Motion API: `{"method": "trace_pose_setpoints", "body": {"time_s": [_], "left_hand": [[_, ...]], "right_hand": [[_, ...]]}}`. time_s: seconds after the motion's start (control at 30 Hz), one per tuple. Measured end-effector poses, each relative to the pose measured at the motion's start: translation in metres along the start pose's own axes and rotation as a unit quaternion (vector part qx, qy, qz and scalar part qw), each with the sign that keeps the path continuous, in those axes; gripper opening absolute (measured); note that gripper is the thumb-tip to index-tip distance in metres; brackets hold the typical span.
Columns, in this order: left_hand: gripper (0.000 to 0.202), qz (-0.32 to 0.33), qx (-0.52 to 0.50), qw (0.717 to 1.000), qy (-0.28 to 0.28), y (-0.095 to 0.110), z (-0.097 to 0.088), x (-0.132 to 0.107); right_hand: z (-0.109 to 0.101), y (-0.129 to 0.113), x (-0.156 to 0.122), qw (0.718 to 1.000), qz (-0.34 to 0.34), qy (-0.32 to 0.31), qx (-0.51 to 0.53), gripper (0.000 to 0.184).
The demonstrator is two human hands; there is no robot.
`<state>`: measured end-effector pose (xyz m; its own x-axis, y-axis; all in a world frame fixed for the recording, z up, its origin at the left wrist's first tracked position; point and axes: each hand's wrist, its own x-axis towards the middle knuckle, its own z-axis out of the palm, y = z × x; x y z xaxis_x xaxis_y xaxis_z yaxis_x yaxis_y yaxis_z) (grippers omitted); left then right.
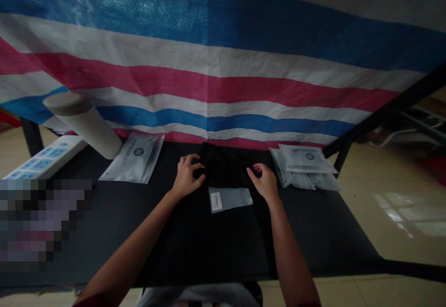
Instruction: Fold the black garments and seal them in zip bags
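A folded black garment (223, 165) lies at the far middle of the black table (313, 232), dark against the tabletop. My left hand (187, 175) grips its left side with curled fingers. On its right side, my right hand (264, 182) has its fingers curled onto the cloth. Between my wrists lies a flat, translucent plastic bag (230, 199) with a white label at its left end. Beyond my right hand is a stack of white printed packaging bags (304, 167). A similar single bag (134, 159) lies left of my left hand.
A white power strip (43, 160) and a tilted cardboard tube (83, 123) stand at the far left of the table. A pixelated patch covers the lower left. A striped tarp (209, 84) hangs behind the table, and a tiled floor (393, 205) shows to the right.
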<state>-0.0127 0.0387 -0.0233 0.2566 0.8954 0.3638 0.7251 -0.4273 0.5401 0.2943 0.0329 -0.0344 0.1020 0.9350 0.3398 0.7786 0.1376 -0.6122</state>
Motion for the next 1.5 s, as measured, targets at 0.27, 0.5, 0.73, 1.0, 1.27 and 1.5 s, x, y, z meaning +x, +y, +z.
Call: {"method": "trace_pose_setpoints", "body": {"time_s": [0.27,0.5,0.73,1.0,1.27,1.5], "left_hand": [[0.038,-0.04,-0.23,0.972,-0.038,0.015,0.007,-0.004],[0.037,-0.073,-0.284,0.951,-0.094,0.022,0.014,-0.007],[0.03,0.001,-0.05,0.998,-0.046,0.021,0.017,-0.008],[0.039,0.033,0.043,0.992,-0.114,0.028,0.021,-0.01],[0.016,-0.137,-0.257,0.952,0.092,0.017,0.016,-0.001],[0.037,-0.314,-0.467,0.806,0.185,-0.004,-0.007,0.014]], "right_hand": [[0.0,0.003,0.002,0.989,0.07,0.023,0.13,0.046],[0.012,0.011,0.003,0.957,0.122,-0.054,0.257,0.053],[0.014,0.006,0.003,0.94,0.153,-0.042,0.303,0.057],[0.018,0.01,-0.001,0.973,0.069,-0.085,0.203,0.05],[0.004,0.002,0.004,0.907,0.15,-0.048,0.391,0.039],[-0.016,-0.006,0.006,0.849,0.209,-0.068,0.481,0.045]]}}
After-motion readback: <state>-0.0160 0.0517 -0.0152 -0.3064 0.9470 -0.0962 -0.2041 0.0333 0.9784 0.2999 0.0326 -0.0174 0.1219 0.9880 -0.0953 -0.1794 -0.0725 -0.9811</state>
